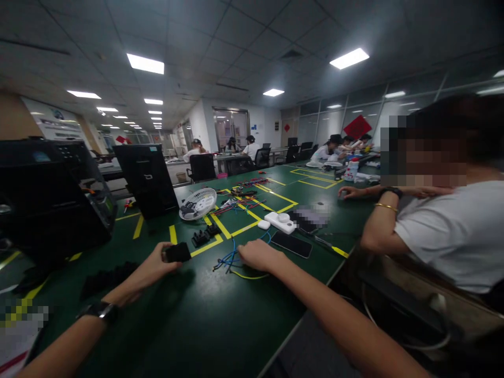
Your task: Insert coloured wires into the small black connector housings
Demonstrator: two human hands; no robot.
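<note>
My left hand (pixel 163 262) is closed around a small black block-shaped part (pixel 179 253), held just above the green tabletop. A short way beyond it, several similar black plastic parts (pixel 206 234) lie in a row along a yellow tape line. My right hand (pixel 258 255) has its fingers curled down onto a loose bunch of blue wires (pixel 227 259). A yellow wire (pixel 250 276) curves out beneath that hand. The fingertips are partly hidden, so which wire they grip does not show.
A white plastic basket (pixel 199 203) with dark items stands beyond my hands, near loose coloured wires (pixel 246 202). Black computer towers (pixel 145 178) stand at left. A dark phone (pixel 291 244) and white device (pixel 280 222) lie right. A co-worker (pixel 444 226) sits at the right edge.
</note>
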